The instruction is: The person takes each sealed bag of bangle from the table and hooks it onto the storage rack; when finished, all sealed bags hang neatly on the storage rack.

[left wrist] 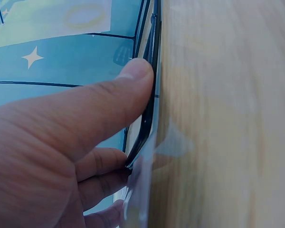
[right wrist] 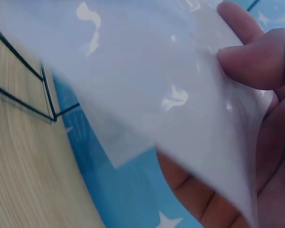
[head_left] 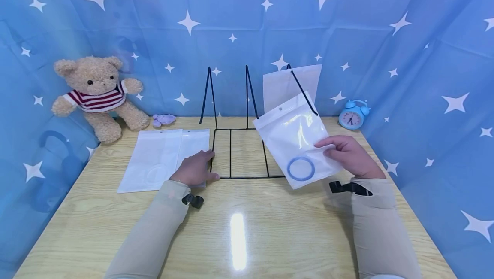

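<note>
1. Presently, in the head view, the right hand (head_left: 349, 154) pinches a white zip bag (head_left: 299, 139) with a blue ring (head_left: 289, 174), above the table's (head_left: 308, 236) right half; the left hand (head_left: 194, 168) grips the black wire rack's (head_left: 230, 154) near left corner.
2. Left wrist view: thumb and fingers clasp the rack.
3. Right wrist view: thumb and fingers hold the bag's edge.

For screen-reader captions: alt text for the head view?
A person's right hand holds up a white pouch showing a blue ring at a black wire rack, while the left hand grips the rack's left side. Two more pouches lie left on the wooden table; teddy bear back left, alarm clock back right.
</note>
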Motion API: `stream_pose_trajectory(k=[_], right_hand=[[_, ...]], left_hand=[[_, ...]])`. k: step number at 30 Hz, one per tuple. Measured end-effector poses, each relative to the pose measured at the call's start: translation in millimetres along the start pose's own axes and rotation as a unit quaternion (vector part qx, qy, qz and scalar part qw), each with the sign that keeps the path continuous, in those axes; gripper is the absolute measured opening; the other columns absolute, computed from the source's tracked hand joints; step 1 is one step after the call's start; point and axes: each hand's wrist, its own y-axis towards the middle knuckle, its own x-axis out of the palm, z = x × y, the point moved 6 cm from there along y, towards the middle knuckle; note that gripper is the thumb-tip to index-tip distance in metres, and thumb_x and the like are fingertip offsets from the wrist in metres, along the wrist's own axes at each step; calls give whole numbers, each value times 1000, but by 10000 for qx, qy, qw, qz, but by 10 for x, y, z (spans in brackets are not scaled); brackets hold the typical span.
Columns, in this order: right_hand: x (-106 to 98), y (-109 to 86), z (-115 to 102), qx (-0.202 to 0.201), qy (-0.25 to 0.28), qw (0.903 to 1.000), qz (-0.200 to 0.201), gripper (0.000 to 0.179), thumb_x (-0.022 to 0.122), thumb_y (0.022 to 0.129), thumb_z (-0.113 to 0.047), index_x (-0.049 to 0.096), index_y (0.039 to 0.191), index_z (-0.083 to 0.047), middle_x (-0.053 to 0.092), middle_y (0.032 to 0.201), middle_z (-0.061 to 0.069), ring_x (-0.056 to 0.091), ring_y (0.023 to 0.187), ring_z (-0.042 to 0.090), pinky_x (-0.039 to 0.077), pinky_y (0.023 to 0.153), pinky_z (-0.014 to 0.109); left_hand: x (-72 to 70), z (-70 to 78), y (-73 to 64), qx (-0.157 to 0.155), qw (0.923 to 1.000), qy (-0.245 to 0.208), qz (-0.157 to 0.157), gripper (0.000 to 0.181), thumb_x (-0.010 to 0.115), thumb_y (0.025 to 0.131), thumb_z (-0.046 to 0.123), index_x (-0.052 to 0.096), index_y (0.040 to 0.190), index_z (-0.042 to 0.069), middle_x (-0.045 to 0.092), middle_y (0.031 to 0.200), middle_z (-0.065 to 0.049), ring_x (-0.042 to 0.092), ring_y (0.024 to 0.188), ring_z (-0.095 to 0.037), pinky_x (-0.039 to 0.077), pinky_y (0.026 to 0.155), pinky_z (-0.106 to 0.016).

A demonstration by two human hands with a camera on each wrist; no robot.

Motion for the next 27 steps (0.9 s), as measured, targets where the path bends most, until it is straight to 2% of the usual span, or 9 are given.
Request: stream_pose_trajectory(k=[5,6,11,15,21,27], right_hand=[[89,9,-96,2,-435,9987,-258,28,62,100,4,78,121,-6,74,110,-15,63,93,13,55,73,24],[103,5,-120,17,-450,9986,-293,28,62,101,4,78,121,-7,74,115,-15,64,95,13,56,73,24],[166,-30,-281,-121,-231,9985,-477,26,61,102,4,78,119,-6,75,114,-11,68,88,14,59,67,28],[211,-55,-416,-387,-60,9971,-660,26,59,102,6,78,117,-3,76,110,-7,69,87,13,60,66,28],[239,-107,-547,-654,72,9941,-865,29,57,101,11,78,117,-3,76,111,-9,69,89,10,60,68,27],[261,-140,-617,-808,223,9927,-872,32,56,100,13,78,117,-3,77,112,-9,70,89,10,60,68,27]], left_hand=[[8,0,7,-1,10000,5,-49,91,84,91,43,41,162,6,37,169,-16,31,157,-42,32,123,-65],[9,0,8,4,10000,9,-48,91,83,91,43,41,162,6,37,169,-15,31,157,-42,32,123,-64],[0,2,3,17,10000,7,-27,91,84,91,43,41,162,5,37,170,-15,32,157,-41,32,123,-64],[-8,-1,-5,-19,10000,-8,2,91,84,90,43,41,162,5,37,169,-15,31,157,-41,32,123,-63],[2,0,-2,-16,10000,-14,9,91,84,90,42,42,162,5,38,169,-16,31,157,-42,32,123,-63],[5,6,-7,-41,10000,-49,0,92,84,90,43,41,162,6,37,169,-15,31,157,-41,31,124,-63]])
